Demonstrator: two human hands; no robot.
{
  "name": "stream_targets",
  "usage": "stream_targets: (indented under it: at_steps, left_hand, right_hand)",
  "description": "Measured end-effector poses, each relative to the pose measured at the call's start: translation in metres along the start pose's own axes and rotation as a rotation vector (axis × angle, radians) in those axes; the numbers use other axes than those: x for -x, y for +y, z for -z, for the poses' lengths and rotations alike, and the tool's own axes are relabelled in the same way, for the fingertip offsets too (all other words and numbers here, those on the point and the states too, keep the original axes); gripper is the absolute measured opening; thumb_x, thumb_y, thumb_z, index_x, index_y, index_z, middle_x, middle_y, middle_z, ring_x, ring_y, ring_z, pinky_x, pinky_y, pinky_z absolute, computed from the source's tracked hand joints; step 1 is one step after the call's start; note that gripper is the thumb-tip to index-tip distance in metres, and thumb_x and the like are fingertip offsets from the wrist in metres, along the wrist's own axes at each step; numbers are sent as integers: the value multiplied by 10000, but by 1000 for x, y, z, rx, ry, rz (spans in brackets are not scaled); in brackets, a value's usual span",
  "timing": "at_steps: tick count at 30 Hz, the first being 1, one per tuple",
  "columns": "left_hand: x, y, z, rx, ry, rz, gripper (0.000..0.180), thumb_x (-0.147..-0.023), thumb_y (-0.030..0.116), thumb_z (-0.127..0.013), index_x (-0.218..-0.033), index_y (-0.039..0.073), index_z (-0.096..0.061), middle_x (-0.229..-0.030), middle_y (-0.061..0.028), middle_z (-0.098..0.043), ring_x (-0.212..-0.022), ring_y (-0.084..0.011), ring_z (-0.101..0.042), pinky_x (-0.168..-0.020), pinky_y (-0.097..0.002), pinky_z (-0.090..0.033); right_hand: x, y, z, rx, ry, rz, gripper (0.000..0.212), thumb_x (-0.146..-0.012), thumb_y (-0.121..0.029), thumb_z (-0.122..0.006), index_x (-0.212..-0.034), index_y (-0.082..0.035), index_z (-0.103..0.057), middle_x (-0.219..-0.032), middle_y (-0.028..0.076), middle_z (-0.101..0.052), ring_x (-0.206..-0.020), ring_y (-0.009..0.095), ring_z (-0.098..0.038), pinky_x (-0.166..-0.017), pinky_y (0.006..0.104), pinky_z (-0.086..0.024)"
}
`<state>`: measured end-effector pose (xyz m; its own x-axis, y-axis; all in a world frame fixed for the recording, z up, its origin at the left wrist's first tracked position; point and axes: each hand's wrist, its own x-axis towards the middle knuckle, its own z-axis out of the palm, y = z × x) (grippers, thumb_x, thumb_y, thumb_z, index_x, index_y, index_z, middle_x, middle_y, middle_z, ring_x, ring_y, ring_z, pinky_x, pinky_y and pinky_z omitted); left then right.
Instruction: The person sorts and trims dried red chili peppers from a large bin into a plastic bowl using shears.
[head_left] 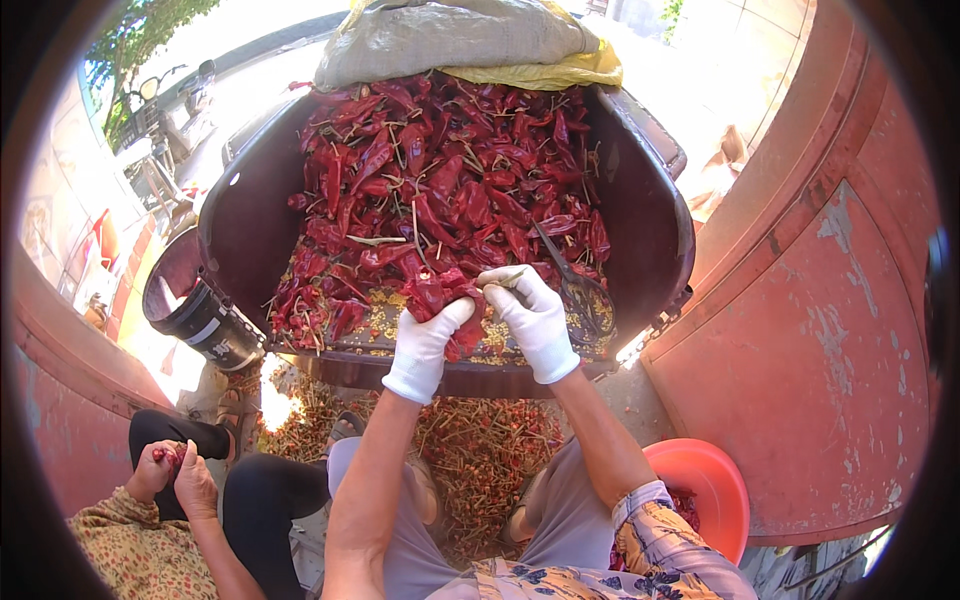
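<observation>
Bunch of dried red chillies (447, 300) held at centre of frame, just above the near rim of the big dark tub (650, 230). Both hands in white gloves. Left hand (425, 345) clenched around the bunch from below left. Right hand (535, 320) closed on the same bunch from the right, fingers also pinching a pale green stem (503, 278). A pair of dark scissors (575, 280) lies along the right hand, blades pointing up into the pile; cannot tell how firmly it is gripped.

The tub fills the upper middle of the frame, heaped with more red chillies (450, 170), with yellow seeds (385, 310) scattered over the bare bottom near the hands. A grey-and-yellow sack (470, 40) slumps over the tub's far edge at top centre.

Below the tub, lower centre, the ground is littered with cut stems and scraps (480, 450). An orange plastic basin (715, 490) sits at lower right, beside the wearer's patterned sleeve. A black bucket (200, 310) lies tipped at the left of the tub.

Lower left: another person's hands (175, 470) hold a small red chilli. Red-painted, flaking metal panel (830, 300) fills the right side of frame.
</observation>
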<state>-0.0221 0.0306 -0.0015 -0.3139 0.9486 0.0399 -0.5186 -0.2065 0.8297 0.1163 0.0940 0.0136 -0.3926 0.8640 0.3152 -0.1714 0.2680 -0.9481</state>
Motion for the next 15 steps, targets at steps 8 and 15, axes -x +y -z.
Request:
stream_targets:
  at_steps: [8, 15]
  left_hand:
    - [3, 1, 2, -79, -81, 46, 251, -817, 44, -730, -1057, 58, -657, -968, -8, -679, -869, -111, -637, -785, -278, -522]
    - [9, 10, 2, 180, -187, 138, 256, -842, 52, -660, -1090, 56, -598, -979, -43, -649, -857, -159, -638, -756, -319, -537]
  right_hand:
    - [6, -5, 2, 13, 22, -10, 72, -908, -47, -623, -978, -44, -638, -794, -21, -612, -582, 14, -479, -522, 188, -387]
    - [8, -8, 4, -712, -133, -414, 98, -953, -105, -546, -1027, -60, -591, -722, 1, -596, -405, 15, -315, -366, 198, -230]
